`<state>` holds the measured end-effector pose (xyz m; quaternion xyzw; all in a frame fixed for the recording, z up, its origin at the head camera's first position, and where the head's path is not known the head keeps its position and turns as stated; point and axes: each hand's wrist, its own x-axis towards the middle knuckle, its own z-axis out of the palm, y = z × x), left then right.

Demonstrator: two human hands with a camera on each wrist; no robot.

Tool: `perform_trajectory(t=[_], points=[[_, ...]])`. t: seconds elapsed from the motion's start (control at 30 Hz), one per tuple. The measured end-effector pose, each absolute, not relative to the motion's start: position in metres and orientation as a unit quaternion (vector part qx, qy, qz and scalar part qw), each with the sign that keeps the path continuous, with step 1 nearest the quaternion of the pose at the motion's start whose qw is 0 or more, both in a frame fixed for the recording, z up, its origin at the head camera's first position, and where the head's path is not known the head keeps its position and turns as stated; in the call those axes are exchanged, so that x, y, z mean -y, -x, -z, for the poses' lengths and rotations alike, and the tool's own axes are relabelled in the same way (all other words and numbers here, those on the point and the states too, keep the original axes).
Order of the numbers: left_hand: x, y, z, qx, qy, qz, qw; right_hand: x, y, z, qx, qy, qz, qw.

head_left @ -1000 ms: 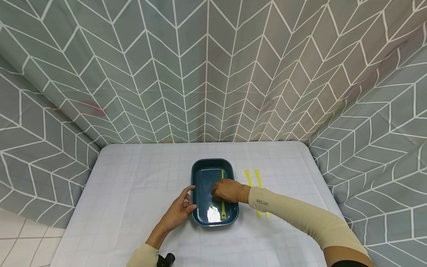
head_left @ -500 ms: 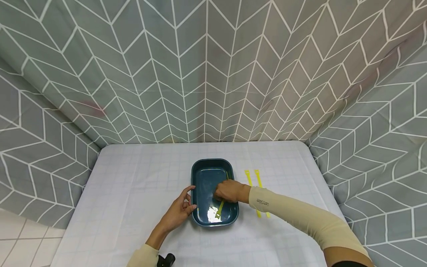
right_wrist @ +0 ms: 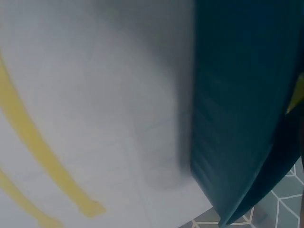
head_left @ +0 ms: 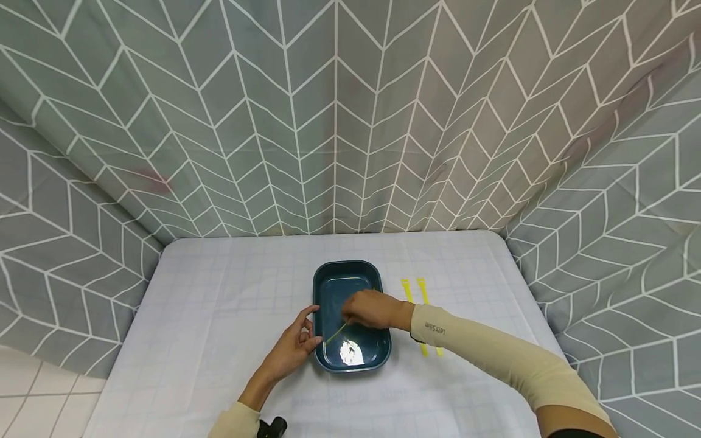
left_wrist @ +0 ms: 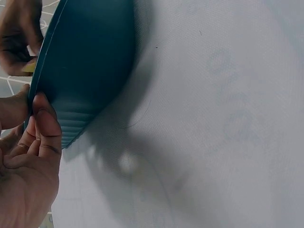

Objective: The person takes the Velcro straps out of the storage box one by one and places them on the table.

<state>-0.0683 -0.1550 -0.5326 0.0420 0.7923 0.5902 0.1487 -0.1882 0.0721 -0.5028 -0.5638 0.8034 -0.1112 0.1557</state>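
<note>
A dark teal rectangular tray (head_left: 350, 368) stands on the cloth-covered table. My left hand (head_left: 292, 348) pinches the tray's left rim; thumb and fingers meet on it in the left wrist view. Inside the tray, my right hand (head_left: 373, 308) holds a thin yellow strap (head_left: 336, 333), whose end slants down and left toward the left thumb. Its grip on the strap is partly hidden by the hand. Only a scrap of the strap (left_wrist: 29, 67) shows past the rim in the left wrist view. The right wrist view mostly has the tray's outer wall (right_wrist: 237, 104).
Two more yellow straps, one nearer the tray (head_left: 406, 289) and one farther right (head_left: 425, 293), lie side by side on the table (head_left: 230, 292), partly under the right forearm. A patterned grey curtain (head_left: 334, 121) hangs behind and on both sides.
The yellow strap has swung from lying lengthwise in the tray to slanting left, turned edge-on. My right hand has shifted slightly left. The left hand stays on the rim.
</note>
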Motion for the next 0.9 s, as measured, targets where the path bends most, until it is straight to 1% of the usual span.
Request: perform_trajectory(t=[0.13,0.33,0.4,0.67,0.9], points=[[0.154,0.067,0.532,-0.788,-0.040,-0.595,0.152,-0.073,0.187,0.498,-0.808,0.546,0.178,0.133],[0.155,0.067,0.532,-0.788,-0.036,-0.597,0.148,-0.075,0.187,0.488,-0.803,0.529,0.265,0.074],[0.155,0.067,0.531,-0.790,-0.034,-0.593,0.149,-0.075,0.188,0.485,-0.803,0.512,0.299,0.064],[0.154,0.069,0.530,-0.798,-0.030,-0.583,0.151,-0.073,0.187,0.477,-0.806,0.394,0.440,0.051],[0.153,0.069,0.534,-0.795,-0.028,-0.590,0.143,-0.076,0.190,0.471,-0.790,0.267,0.549,0.061]])
